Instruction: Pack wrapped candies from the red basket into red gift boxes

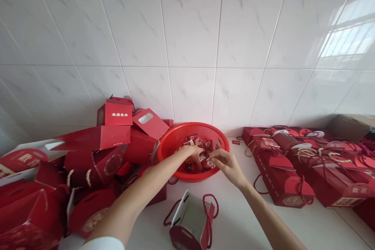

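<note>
A red plastic basket [164,146] against the tiled wall holds small red and white wrapped packets [193,140]. My left hand [193,155] reaches down into it, its fingers bent among the packets; what they hold, if anything, is hidden. At the basket's right side, my right hand [225,161] has its thumb and fingertips pinched together over the packets; anything between them is too small to make out. Below the basket stands an open red box [187,234] with a pale inside and dark red rope handles.
Empty red boxes [96,164] are piled on the left, up to the wall. Closed red boxes with rope handles [272,172] stand in rows on the right. A small red packet [236,142] lies beside the basket, and a brown carton [348,127] is at the far right.
</note>
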Available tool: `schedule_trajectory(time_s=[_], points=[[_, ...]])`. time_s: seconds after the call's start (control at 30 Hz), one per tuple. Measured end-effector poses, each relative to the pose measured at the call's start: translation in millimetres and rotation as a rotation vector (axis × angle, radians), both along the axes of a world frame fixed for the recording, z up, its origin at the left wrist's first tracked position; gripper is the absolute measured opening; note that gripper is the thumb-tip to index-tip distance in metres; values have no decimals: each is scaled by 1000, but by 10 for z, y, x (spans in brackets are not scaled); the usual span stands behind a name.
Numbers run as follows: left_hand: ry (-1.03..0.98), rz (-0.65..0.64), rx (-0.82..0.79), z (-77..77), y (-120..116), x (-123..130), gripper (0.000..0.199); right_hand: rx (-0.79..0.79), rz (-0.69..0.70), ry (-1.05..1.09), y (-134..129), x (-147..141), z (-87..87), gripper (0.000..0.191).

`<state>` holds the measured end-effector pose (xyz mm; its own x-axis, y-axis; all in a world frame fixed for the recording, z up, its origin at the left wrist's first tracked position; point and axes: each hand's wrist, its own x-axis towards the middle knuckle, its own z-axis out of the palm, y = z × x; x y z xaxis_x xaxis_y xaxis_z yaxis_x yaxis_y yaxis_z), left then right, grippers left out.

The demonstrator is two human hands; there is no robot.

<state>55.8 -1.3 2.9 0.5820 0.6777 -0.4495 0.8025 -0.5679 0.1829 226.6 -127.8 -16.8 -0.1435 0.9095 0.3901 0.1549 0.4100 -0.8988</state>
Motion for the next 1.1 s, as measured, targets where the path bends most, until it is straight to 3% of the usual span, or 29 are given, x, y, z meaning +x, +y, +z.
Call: schedule_trajectory(time_s=[0.23, 0.4, 0.57, 0.73, 0.87, 0.97, 1.1], points=[[89, -9, 126, 61, -96, 32, 44, 21, -27, -11, 2, -14, -13, 13], [-90, 15, 103, 155, 56, -132, 51, 34, -31, -16, 11, -22, -24, 11], [-311, 150, 119, 196, 132, -333, 56, 37, -40, -46, 6, -16, -13, 13], [-421, 207, 81, 164, 106, -363, 52, 52, -38, -64, -4, -22, -10, 13], [-617, 208, 105, 140, 107, -342, 59, 56, -47, -65, -9, -5, -28, 13], [-717, 235, 125, 139, 110, -330, 54, -9, -3, -28, 7, 21, 21, 15], [-708, 269, 82, 139, 117, -309, 50, -160, 18, 90, 141, -10, 195, 21]])
